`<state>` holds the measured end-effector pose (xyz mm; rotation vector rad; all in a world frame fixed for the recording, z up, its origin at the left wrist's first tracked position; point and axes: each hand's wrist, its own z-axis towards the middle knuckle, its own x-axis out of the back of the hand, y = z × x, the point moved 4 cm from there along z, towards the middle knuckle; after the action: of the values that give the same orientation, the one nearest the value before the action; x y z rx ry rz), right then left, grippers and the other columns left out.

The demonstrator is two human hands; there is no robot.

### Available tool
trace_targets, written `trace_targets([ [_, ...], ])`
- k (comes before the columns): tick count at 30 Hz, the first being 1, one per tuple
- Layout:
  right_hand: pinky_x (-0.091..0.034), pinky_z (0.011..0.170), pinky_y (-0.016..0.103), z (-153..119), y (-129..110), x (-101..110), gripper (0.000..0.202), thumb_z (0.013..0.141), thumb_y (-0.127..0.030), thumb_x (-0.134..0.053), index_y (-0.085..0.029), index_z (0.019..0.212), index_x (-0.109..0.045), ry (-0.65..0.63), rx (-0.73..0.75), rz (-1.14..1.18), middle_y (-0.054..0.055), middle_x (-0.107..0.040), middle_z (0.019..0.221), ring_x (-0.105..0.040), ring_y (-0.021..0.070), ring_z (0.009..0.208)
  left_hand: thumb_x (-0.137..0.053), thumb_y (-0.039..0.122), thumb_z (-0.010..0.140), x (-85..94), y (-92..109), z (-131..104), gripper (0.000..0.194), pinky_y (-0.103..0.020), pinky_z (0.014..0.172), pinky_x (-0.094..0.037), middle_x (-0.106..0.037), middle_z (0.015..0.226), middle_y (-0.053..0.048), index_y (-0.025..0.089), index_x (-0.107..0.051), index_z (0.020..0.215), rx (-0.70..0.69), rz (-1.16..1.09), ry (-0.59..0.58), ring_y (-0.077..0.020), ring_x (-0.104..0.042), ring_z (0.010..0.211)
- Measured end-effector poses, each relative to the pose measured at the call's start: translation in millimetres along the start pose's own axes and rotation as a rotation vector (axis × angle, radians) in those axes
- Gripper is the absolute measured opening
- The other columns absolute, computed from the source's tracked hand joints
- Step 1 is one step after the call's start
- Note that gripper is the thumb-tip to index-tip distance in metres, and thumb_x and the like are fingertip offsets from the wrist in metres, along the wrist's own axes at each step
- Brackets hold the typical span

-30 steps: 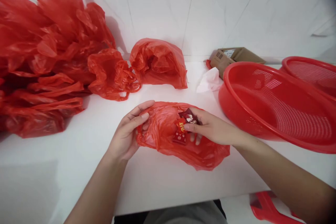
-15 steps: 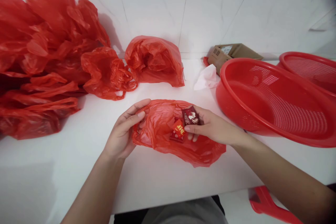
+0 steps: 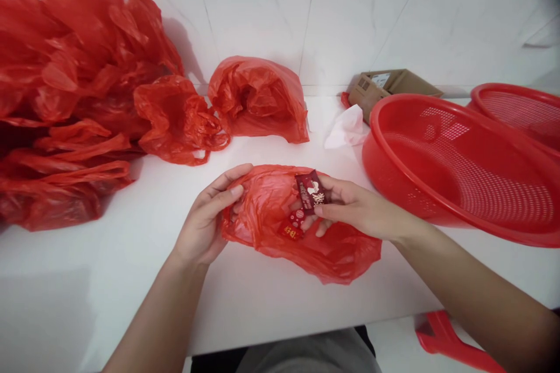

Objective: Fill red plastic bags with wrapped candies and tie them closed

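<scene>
My view shows the left hand [image 3: 205, 218] half curled at the left edge of the open bag [image 3: 269, 204], thumb and forefinger well apart with the thumb laid over the rim; its other fingers are mostly covered by the plastic, so I can't tell whether they close on it. The right hand [image 3: 350, 204] pinches a dark red packet [image 3: 308, 191] over the open bag's mouth, thumb in front, its lower fingers loosely bent. Inside the open bag, just below those fingers, I make out a bright red packet [image 3: 292, 229]; whether they touch it, I can't tell. Its yellow print is too small for me to read. To the right of the open bag, a basket [image 3: 406, 169] is cut off by the picture's edge; to the left, so is a heap of red bags [image 3: 87, 70]
</scene>
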<state>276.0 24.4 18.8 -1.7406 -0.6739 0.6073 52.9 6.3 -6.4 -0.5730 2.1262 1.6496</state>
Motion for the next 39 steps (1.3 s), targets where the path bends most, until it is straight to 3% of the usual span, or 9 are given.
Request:
trace_targets([
  [7,-0.059,0.079,0.032,0,1,0,0.030,0.093,-0.031,-0.057,-0.018,0.119,-0.053,-0.019,-0.048,-0.049,0.009,-0.066,0.117,-0.071,0.0174,0.093,-0.080,0.024,0.070,2.0,0,0,0.036,-0.017,0.056,-0.051,-0.064,0.070,0.000,0.024,-0.076,0.105,0.006,0.013,0.001,-0.0088,-0.056,0.057],
  [10,-0.058,0.079,0.035,-1,-1,-1,0.024,0.092,-0.032,-0.057,-0.020,0.113,-0.058,-0.006,-0.074,-0.320,0.005,-0.068,0.109,-0.070,0.0180,0.088,-0.081,0.025,0.069,1.8,0,0,0.035,-0.016,0.055,-0.050,-0.060,0.065,0.001,0.024,-0.076,0.104,0.008,0.018,-0.007,-0.0077,-0.052,0.055],
  [14,-0.051,0.088,0.045,-3,-1,9,0.030,0.093,-0.032,-0.053,-0.022,0.121,-0.059,0.343,-0.051,-0.973,0.008,-0.066,0.116,-0.065,0.0279,0.103,-0.081,0.025,0.070,0.5,-1,1,0.035,-0.014,0.053,-0.047,-0.055,0.061,0.003,0.024,-0.077,0.104,0.002,0.022,-0.017,-0.0068,-0.049,0.054],
  [17,-0.050,0.085,0.043,-2,5,4,0.025,0.096,-0.024,-0.044,-0.017,0.114,-0.060,0.508,0.072,-1.193,0.012,-0.064,0.115,-0.063,0.0267,0.100,-0.082,0.023,0.068,-2.2,0,1,0.033,-0.013,0.049,-0.043,-0.054,0.061,0.003,0.023,-0.078,0.101,-0.013,0.012,-0.038,-0.0059,-0.046,0.054],
  [20,-0.050,0.076,0.034,5,21,-16,0.019,0.096,-0.027,-0.049,-0.016,0.103,-0.063,0.337,0.149,-1.205,0.010,-0.064,0.108,-0.063,0.0217,0.092,-0.082,0.023,0.069,-5.0,1,0,0.031,-0.013,0.048,-0.042,-0.051,0.059,0.004,0.022,-0.078,0.100,-0.011,0.010,-0.063,-0.0054,-0.044,0.053],
  [24,-0.048,0.065,0.032,10,35,-32,0.025,0.092,-0.030,-0.058,-0.016,0.112,-0.064,0.191,0.096,-1.301,0.012,-0.062,0.114,-0.061,0.0260,0.098,-0.082,0.024,0.070,-5.5,0,0,0.030,-0.013,0.047,-0.040,-0.049,0.058,0.004,0.022,-0.078,0.100,-0.022,0.035,-0.071,-0.0051,-0.042,0.052],
  [27,-0.049,0.072,0.034,10,34,-31,0.020,0.089,-0.021,-0.059,-0.017,0.108,-0.065,0.199,0.113,-1.239,0.010,-0.063,0.112,-0.060,0.0251,0.099,-0.082,0.024,0.069,-3.7,0,1,0.032,-0.013,0.047,-0.039,-0.050,0.058,0.004,0.022,-0.078,0.100,-0.030,0.042,-0.059,-0.0052,-0.042,0.052],
  [33,-0.052,0.077,0.030,-2,15,-9,0.022,0.085,-0.035,-0.069,-0.025,0.104,-0.064,0.437,0.072,-0.605,-0.001,-0.069,0.099,-0.064,0.0158,0.086,-0.083,0.026,0.068,-1.5,0,0,0.033,-0.012,0.049,-0.040,-0.051,0.058,0.003,0.023,-0.078,0.100,-0.025,0.043,-0.053,-0.0052,-0.043,0.053],
  [39,-0.053,0.079,0.030,-11,-9,-15,0.023,0.090,-0.033,-0.062,-0.028,0.113,-0.065,0.440,0.234,-0.516,0.002,-0.065,0.116,-0.064,0.0151,0.091,-0.084,0.027,0.067,-0.5,-1,1,0.034,-0.011,0.050,-0.039,-0.051,0.060,0.003,0.024,-0.078,0.100,-0.027,0.057,-0.042,-0.0045,-0.042,0.054],
])
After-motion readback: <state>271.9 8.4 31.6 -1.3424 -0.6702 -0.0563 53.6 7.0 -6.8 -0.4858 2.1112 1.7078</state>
